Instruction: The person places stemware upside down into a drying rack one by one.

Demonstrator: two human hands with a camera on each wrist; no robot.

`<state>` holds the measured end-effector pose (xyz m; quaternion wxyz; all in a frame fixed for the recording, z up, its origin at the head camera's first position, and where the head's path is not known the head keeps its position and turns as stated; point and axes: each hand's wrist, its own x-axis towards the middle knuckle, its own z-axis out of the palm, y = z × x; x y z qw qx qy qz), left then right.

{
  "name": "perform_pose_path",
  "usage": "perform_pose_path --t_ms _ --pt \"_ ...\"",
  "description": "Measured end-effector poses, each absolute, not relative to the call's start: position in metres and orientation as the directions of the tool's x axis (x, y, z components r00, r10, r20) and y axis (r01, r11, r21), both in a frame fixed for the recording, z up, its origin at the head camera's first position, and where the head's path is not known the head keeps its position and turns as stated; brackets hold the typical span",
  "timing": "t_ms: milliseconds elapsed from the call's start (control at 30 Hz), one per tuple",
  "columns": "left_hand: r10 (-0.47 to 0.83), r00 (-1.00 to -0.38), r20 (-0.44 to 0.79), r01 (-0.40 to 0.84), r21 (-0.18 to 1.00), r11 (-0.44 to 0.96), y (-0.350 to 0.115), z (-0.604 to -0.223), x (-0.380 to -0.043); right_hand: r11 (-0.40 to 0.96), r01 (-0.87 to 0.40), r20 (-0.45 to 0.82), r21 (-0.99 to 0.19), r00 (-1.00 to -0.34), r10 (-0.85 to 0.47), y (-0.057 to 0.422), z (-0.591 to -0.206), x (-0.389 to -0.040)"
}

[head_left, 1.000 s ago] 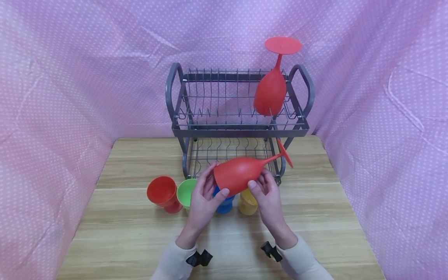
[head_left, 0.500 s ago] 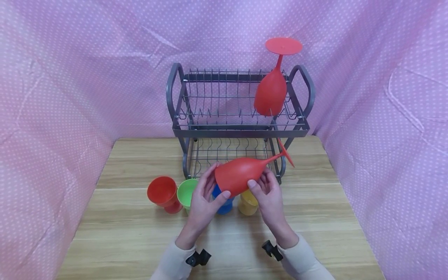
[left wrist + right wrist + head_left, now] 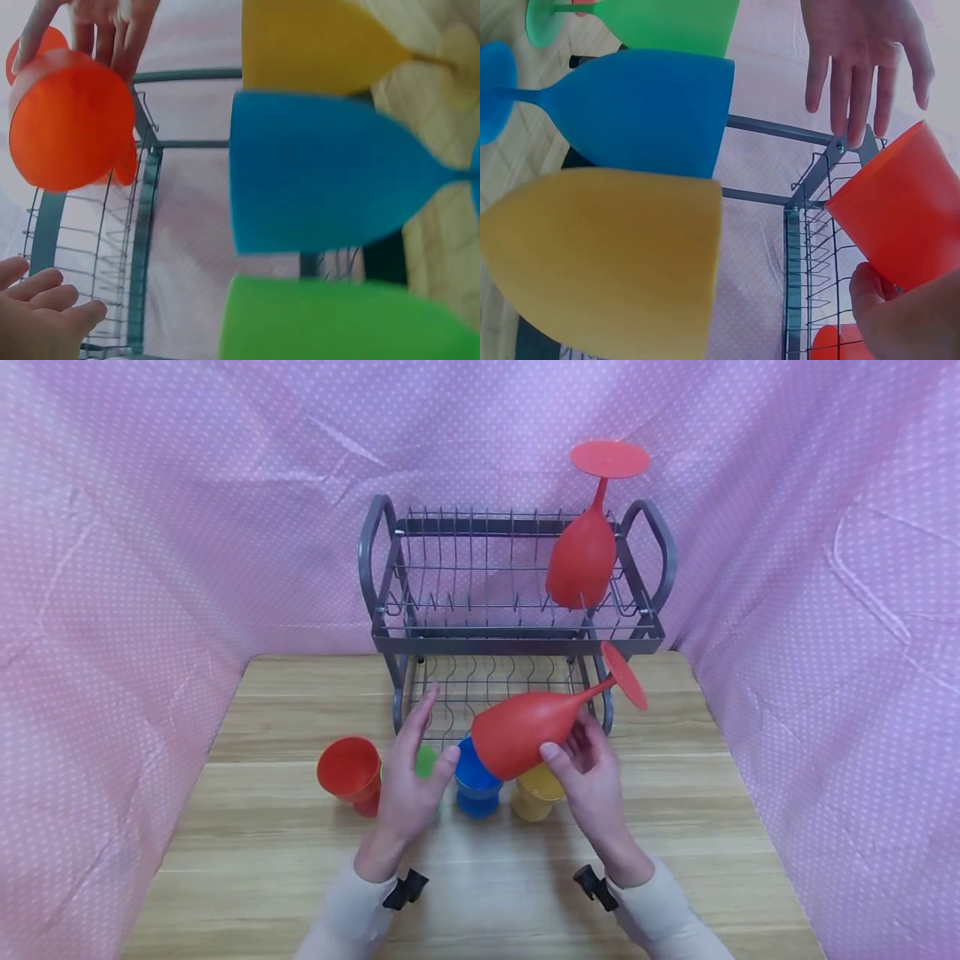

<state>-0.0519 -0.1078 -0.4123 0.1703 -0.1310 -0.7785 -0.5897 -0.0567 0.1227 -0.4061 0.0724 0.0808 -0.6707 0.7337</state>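
My right hand [image 3: 596, 789] grips a red plastic goblet [image 3: 525, 733] by its bowl, thumb in front and fingers behind. The goblet is tilted on its side, its rim toward the left and its foot up to the right. With fingers straight and apart from the goblet, my left hand [image 3: 408, 793] hovers over the green goblet [image 3: 425, 762] and partly hides it. Beneath the held goblet stand a blue goblet [image 3: 477, 789] and a yellow goblet [image 3: 534, 797], both upright. In the left wrist view the held goblet's open mouth [image 3: 71, 131] faces the camera.
Behind the hands stands a two-tier dark grey dish rack [image 3: 517, 646]. Another red goblet [image 3: 581, 560] rests upside down at the right of its upper tier. A red goblet [image 3: 349, 770] stands upright at the left on the wooden table [image 3: 247, 835]. Pink dotted cloth [image 3: 480, 427] surrounds the table.
My left hand has let go of the red goblet and moved left, its fingers straightening. My right hand has carried the goblet slightly to the right, and its foot has turned more into view.
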Motion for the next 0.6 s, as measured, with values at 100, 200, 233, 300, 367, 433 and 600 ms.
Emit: perform_pose_path --t_ms 100,200,233,300,367,433,600 --pt "0.0 -0.869 0.495 0.466 0.817 0.34 -0.114 -0.408 -0.056 -0.066 -0.208 0.208 -0.976 -0.978 0.002 0.124 -0.402 -0.056" --pt "0.002 -0.826 0.564 0.522 0.762 0.384 -0.121 -0.404 -0.061 -0.062 -0.202 0.202 -0.977 -0.979 0.003 0.125 -0.4 -0.056" --pt "0.004 -0.812 0.584 0.537 0.745 0.396 -0.123 -0.402 -0.062 -0.061 -0.201 0.201 -0.978 -0.98 0.002 0.125 -0.399 -0.056" --pt "0.003 -0.791 0.612 0.554 0.714 0.429 -0.128 -0.398 -0.065 -0.062 -0.207 0.207 -0.977 -0.978 0.001 0.126 -0.398 -0.055" --pt "0.0 -0.776 0.631 0.558 0.687 0.465 -0.133 -0.395 -0.067 -0.061 -0.218 0.218 -0.974 -0.976 0.0 0.126 -0.396 -0.055" --pt "0.001 -0.755 0.656 0.566 0.651 0.505 -0.138 -0.391 -0.07 -0.059 -0.228 0.228 -0.972 -0.974 -0.001 0.127 -0.395 -0.055" --pt "0.016 -0.709 0.705 0.57 0.56 0.601 -0.148 -0.385 -0.077 -0.042 -0.239 0.239 -0.97 -0.971 0.003 0.128 -0.394 -0.055"
